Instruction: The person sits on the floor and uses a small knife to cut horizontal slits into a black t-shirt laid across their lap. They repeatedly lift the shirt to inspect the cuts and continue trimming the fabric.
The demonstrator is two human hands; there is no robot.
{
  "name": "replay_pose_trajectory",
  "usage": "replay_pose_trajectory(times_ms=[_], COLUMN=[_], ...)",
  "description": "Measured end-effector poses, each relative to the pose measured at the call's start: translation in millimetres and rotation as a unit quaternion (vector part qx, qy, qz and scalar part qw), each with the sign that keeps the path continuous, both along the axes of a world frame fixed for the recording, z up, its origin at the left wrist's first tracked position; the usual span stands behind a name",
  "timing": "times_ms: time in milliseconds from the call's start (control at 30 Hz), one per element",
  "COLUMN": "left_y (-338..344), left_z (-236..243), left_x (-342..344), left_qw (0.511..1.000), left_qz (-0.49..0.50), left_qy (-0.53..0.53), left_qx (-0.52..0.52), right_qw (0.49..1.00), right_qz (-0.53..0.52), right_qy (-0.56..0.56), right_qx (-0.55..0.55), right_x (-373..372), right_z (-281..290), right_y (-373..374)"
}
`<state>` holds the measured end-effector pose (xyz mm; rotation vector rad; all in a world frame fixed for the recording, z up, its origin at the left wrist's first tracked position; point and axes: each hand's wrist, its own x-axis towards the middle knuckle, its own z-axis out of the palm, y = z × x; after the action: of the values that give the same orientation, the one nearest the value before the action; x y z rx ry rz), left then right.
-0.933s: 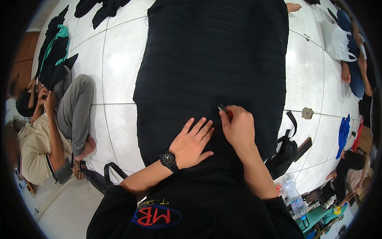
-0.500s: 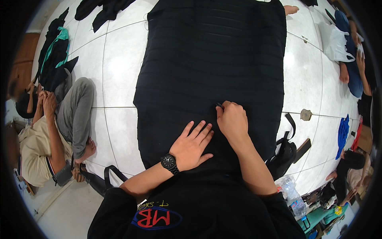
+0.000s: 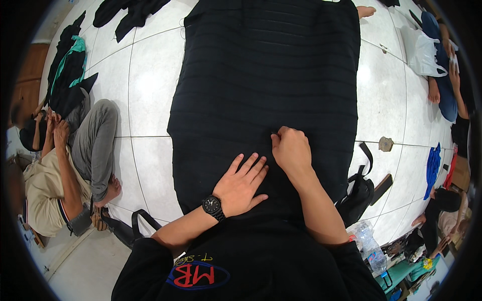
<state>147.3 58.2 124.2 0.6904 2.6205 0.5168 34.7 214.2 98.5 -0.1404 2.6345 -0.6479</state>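
A long piece of black cloth (image 3: 271,85) lies spread before me, with faint crosswise ridges and short pale stitch lines near its far end. My left hand (image 3: 242,185), with a black watch (image 3: 212,204) on its wrist, rests flat on the near part of the cloth, fingers spread. Just to its right and a little farther off, my right hand (image 3: 292,149) is closed against the cloth, thumb and fingers pressed together. A small dark bit shows at the thumb; what it is I cannot make out against the black.
White floor tiles (image 3: 150,90) surround the cloth. On the left sits a person in grey trousers (image 3: 98,138); other people sit at the right. A black bag (image 3: 359,195) and a dark flat block (image 3: 382,189) lie at the right, with plastic bottles (image 3: 369,246) nearer me and a white plastic bag (image 3: 422,52) farther off.
My right hand has shifted very slightly and turned a little, so less of the dark bit at its thumb shows. The left hand stays flat in the same place.
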Motion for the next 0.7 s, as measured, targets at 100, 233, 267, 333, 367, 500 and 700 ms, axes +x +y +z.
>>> replay_pose_trajectory(times_ms=[100,233,267,333,367,500,700], left_y=[-0.2,0.3,0.5,1.2,1.0,0.8,0.2], left_z=[0.3,0.4,0.3,0.2,0.5,0.9,-1.3], left_x=[0.1,0.3,-0.4,-0.3,-0.1,0.6,1.8], left_qw=[1.0,1.0,1.0,1.0,1.0,1.0,1.0], left_qz=[0.005,0.01,0.009,0.007,0.006,0.005,0.007], left_qy=[-0.001,0.002,0.002,0.004,0.003,0.003,0.005], left_qx=[0.003,0.009,0.009,0.009,0.007,0.005,0.009], right_qw=[0.998,0.995,0.996,0.997,0.997,0.997,0.997], right_qz=[-0.035,-0.043,-0.045,-0.05,-0.051,-0.059,-0.036], right_qy=[0.018,0.051,0.042,0.037,0.04,0.039,0.063], right_qx=[-0.051,-0.068,-0.063,-0.051,-0.046,-0.028,-0.002], right_x=[0.1,-12.1,-17.2,-23.0,-25.4,-29.3,-29.1], right_z=[1.5,9.1,8.0,4.7,0.5,-5.7,-7.7], right_y=[7.7,6.0,3.8,2.4,0.8,-2.9,-4.0])
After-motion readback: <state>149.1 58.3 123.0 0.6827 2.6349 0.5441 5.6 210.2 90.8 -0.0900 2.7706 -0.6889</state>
